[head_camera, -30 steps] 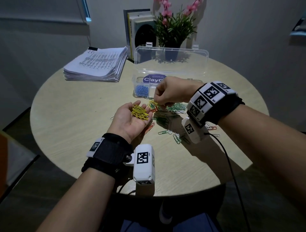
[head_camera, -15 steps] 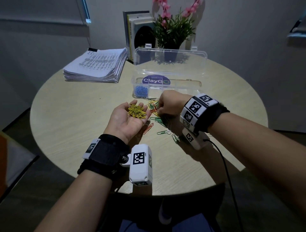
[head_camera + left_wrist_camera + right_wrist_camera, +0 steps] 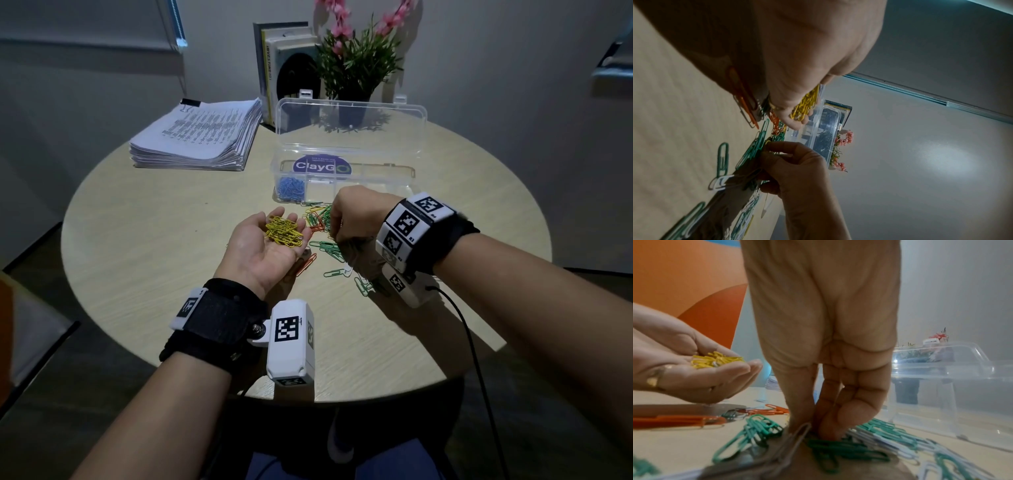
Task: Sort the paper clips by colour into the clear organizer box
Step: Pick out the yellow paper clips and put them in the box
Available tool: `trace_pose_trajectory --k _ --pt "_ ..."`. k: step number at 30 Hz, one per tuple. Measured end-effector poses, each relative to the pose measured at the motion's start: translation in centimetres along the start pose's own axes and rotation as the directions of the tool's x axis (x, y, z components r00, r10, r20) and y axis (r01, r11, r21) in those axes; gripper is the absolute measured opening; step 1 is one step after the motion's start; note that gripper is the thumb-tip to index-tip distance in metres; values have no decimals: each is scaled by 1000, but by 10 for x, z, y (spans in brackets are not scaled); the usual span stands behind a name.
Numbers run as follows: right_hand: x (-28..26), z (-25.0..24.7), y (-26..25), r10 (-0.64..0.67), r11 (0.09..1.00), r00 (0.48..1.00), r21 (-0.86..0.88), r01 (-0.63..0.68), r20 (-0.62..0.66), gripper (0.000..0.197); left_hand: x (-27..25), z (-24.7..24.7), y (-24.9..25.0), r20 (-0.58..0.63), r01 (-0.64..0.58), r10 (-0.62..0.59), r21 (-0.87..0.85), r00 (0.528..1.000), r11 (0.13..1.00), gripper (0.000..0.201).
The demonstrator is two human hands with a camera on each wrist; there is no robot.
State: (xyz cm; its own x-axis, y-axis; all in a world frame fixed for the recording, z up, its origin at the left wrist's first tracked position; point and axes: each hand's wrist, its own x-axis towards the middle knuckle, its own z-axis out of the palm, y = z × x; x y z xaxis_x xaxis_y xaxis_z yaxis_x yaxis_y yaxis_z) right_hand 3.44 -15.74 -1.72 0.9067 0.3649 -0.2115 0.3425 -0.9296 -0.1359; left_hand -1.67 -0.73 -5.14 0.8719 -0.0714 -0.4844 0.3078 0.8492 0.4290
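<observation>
Paper clips [image 3: 323,236], green, orange and white, lie loose on the counter [image 3: 154,240] before the clear organizer box [image 3: 346,178], whose left compartment holds blue clips [image 3: 291,188]. Left hand [image 3: 263,246], palm up and cupped, carries yellow clips [image 3: 283,231]. Right hand [image 3: 352,219] reaches down into the pile, thumb and fingertips [image 3: 830,431] pinching together at the clips; what its grip has taken cannot be determined.

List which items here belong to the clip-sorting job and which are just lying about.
Job: yellow paper clips cupped in left hand; right hand reaching into loose clips; blue clips in clear organizer box.

Lying about: paper stack, books, potted plant.
</observation>
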Motion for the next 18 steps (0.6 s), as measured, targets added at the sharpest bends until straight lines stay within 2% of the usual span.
trace_pose_trajectory --k 7,13,18 --pt "1 2 0 -19 996 1000 -87 19 5 18 -2 1 -1 1 0 0 5 1000 1000 35" --pt "-6 -8 14 39 999 999 12 -39 -5 12 -3 2 -2 -12 1 -1 12 1000 1000 34" --pt "-7 -1 12 61 998 998 -12 -61 13 16 -5 5 -5 -17 6 -5 22 1000 1000 33"
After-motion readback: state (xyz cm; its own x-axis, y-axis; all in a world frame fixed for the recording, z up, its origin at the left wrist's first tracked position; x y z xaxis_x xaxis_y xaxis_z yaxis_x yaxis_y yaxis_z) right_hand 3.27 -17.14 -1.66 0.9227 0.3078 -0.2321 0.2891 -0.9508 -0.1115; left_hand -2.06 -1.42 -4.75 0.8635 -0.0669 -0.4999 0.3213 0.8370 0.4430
